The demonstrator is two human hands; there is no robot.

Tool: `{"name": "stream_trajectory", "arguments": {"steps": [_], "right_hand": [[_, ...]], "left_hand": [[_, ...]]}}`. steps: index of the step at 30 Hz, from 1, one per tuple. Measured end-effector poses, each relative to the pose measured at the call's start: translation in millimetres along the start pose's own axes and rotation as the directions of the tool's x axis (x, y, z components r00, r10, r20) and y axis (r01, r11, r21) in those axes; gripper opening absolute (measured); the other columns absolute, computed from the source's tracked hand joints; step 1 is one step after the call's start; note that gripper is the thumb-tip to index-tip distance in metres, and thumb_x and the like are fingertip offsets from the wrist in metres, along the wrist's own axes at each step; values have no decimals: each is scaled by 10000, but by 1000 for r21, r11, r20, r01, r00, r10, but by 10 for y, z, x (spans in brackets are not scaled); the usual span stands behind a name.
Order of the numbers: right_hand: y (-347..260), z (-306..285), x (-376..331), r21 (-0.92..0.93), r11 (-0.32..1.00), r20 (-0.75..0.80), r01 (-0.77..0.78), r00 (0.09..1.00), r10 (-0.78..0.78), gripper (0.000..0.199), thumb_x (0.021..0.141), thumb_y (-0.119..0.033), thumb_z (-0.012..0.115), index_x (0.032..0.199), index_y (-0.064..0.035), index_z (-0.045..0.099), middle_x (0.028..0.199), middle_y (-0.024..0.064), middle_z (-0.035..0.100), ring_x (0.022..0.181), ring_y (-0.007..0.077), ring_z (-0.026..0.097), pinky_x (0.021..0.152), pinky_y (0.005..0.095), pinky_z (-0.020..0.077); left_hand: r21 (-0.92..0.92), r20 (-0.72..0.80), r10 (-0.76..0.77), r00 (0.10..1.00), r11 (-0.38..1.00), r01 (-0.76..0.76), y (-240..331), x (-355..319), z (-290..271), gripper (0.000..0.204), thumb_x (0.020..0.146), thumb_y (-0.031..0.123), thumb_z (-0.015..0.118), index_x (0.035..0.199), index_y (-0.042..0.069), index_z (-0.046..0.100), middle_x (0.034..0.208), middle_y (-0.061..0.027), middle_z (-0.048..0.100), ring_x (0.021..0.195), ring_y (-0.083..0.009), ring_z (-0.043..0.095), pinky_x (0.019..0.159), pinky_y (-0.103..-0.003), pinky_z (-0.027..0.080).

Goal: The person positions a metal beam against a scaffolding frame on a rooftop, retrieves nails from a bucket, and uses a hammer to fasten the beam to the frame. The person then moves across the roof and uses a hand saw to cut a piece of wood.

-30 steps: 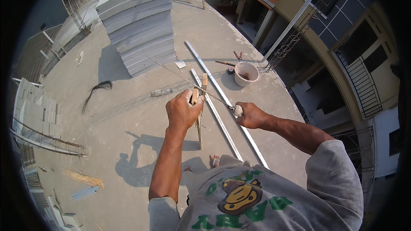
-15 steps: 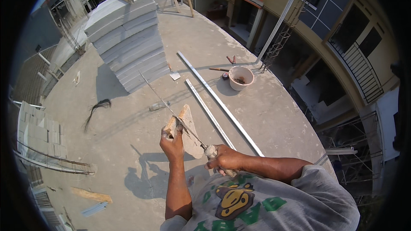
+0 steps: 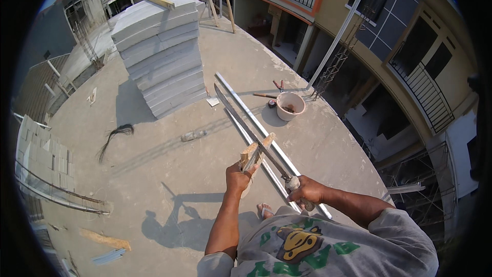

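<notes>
The wood piece (image 3: 254, 153) stands tilted in the left hand (image 3: 239, 178), fingers wrapped around its lower end. A long thin blade (image 3: 251, 131) lies across the wood's upper part, its handle gripped in the closed right hand (image 3: 306, 191); whether it is a saw or a knife is hard to tell.

Just past the wood, two long metal rails (image 3: 259, 131) lie on the concrete roof (image 3: 164, 174). Farther from the wood sit a white bucket (image 3: 290, 105) with small tools beside it, a tall stack of grey slabs (image 3: 159, 56) and a dark bundle (image 3: 115, 136).

Risk, as I judge it: the blade runs close above the left fingers, so a slip off the wood could cut them. The wood is held free, unsupported, and may twist.

Right of the wood the roof ends at an unguarded edge (image 3: 359, 138); open concrete lies to its left.
</notes>
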State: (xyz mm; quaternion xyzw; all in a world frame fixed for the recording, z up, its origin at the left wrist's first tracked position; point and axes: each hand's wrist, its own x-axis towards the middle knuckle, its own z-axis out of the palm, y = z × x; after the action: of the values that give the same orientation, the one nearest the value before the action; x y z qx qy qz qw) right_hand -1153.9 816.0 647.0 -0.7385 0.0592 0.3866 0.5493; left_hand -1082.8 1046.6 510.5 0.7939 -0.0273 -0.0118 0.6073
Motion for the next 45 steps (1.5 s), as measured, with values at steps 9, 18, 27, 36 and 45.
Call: {"name": "stream_trajectory", "arguments": {"steps": [9, 18, 27, 36, 45], "right_hand": [[40, -122, -185, -256, 964, -157, -78, 987, 38, 176, 790, -114, 677, 904, -38, 566, 708, 65, 597, 593, 164, 602, 550, 335, 498], [261, -581, -47, -606, 795, -240, 27, 947, -215, 272, 782, -117, 652, 1017, -2, 579, 827, 185, 658, 802, 291, 672, 740, 415, 532], [-727, -1399, -338, -898, 427, -210, -107, 957, -202, 218, 752, -92, 680, 928, -20, 574, 669, 152, 634, 621, 305, 671, 572, 408, 540], [-7, -320, 155, 45, 999, -30, -30, 999, 32, 177, 769, -108, 728, 764, 6, 593, 614, 83, 610, 437, 140, 569, 424, 310, 469], [-57, -191, -121, 96, 995, 124, -37, 992, 25, 158, 747, -117, 726, 777, 4, 630, 700, 78, 681, 448, 104, 554, 416, 266, 436]], "left_hand": [[377, 344, -220, 913, 923, 80, 230, 210, -138, 462, 777, 360, 809, 1087, 31, 713, 951, -192, 733, 889, -301, 722, 791, -385, 545], [398, 389, -225, 894, 916, 57, 264, 254, -5, 440, 768, 314, 751, 1156, 114, 701, 986, -192, 721, 935, -328, 701, 839, -395, 538], [137, 11, 36, 999, 990, -37, 52, 258, 508, 293, 788, 256, 730, 1033, 97, 747, 859, -176, 723, 787, -344, 709, 723, -419, 550], [252, -212, 20, 977, 967, 35, -65, 120, 263, 352, 786, 294, 813, 956, -3, 734, 786, -201, 715, 714, -350, 712, 660, -404, 549], [110, -150, -24, 988, 993, 41, 112, -199, 119, 319, 797, 231, 807, 974, -18, 717, 864, -193, 731, 805, -346, 721, 723, -401, 547]]}}
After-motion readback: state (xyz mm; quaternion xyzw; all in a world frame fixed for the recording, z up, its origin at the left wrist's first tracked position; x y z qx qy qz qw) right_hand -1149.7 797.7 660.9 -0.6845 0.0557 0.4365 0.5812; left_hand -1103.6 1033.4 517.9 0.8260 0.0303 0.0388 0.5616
